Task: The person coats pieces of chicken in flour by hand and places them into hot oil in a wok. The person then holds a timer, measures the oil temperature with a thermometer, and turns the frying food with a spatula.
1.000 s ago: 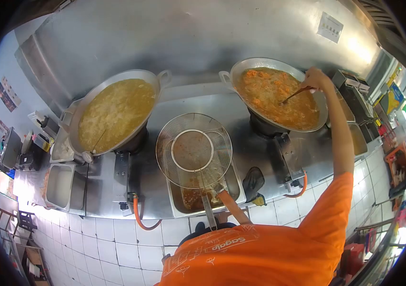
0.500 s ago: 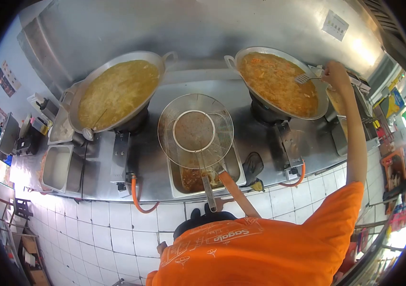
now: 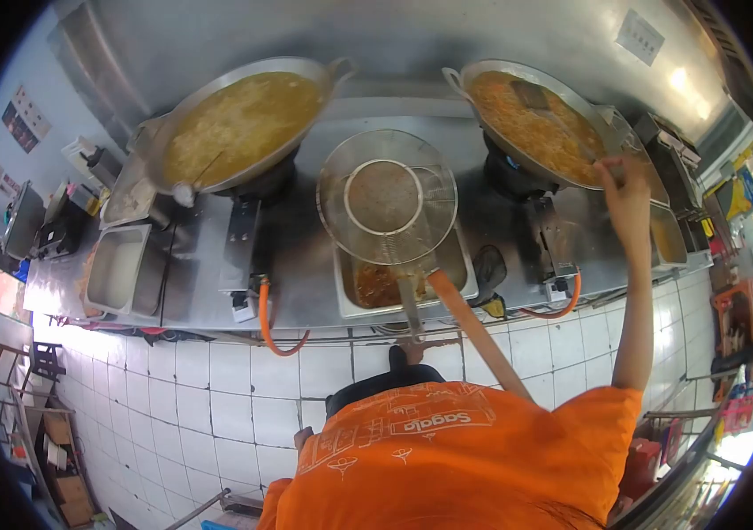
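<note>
My right hand (image 3: 625,181) is closed on the handle of a slotted turner (image 3: 531,95) at the near right rim of the right wok. The turner's flat head is over the far side of the orange-brown bubbling food in that wok (image 3: 522,146). Only a small part of my left hand (image 3: 303,436) shows, low beside my orange shirt. Its fingers are hidden. Between the two woks, round wire strainers (image 3: 385,196) rest over a steel pan (image 3: 363,311) with brown food and liquid inside.
The left wok (image 3: 244,132) holds bubbling yellow oil, with a ladle (image 3: 184,193) at its rim. A deep steel pan (image 3: 117,269) stands at the counter's left. A wooden handle (image 3: 482,340) juts over the front edge. An orange gas hose (image 3: 275,331) hangs below. White floor tiles (image 3: 226,389) lie underfoot.
My right hand has come down toward the near rim, and the turner's head has swung to the far side of the right wok. The whole view has shifted slightly.
</note>
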Demonstrator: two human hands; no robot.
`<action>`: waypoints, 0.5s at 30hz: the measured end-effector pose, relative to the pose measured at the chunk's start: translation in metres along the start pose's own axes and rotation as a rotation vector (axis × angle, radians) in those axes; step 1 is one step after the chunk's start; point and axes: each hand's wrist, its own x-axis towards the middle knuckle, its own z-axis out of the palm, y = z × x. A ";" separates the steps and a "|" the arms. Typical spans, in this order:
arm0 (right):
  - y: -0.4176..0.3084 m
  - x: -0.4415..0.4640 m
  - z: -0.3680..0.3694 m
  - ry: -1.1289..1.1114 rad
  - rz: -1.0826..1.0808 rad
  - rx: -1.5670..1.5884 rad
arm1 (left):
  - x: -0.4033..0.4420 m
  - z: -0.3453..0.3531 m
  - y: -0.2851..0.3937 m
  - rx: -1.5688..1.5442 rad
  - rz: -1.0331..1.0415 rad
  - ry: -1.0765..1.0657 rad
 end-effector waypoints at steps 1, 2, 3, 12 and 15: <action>-0.034 -0.010 -0.006 -0.100 0.153 0.177 | 0.003 -0.007 -0.002 -0.022 -0.022 0.016; -0.063 -0.019 -0.009 -0.203 0.306 0.357 | 0.004 -0.017 -0.002 -0.043 -0.046 0.034; -0.087 -0.027 -0.009 -0.202 0.303 0.374 | 0.008 -0.029 -0.006 -0.051 -0.052 0.048; -0.217 -0.107 0.070 -0.365 0.185 0.425 | -0.021 -0.175 -0.077 -0.077 0.094 0.243; -0.224 -0.115 0.072 -0.461 0.216 0.335 | -0.008 -0.217 -0.087 -0.006 0.120 0.241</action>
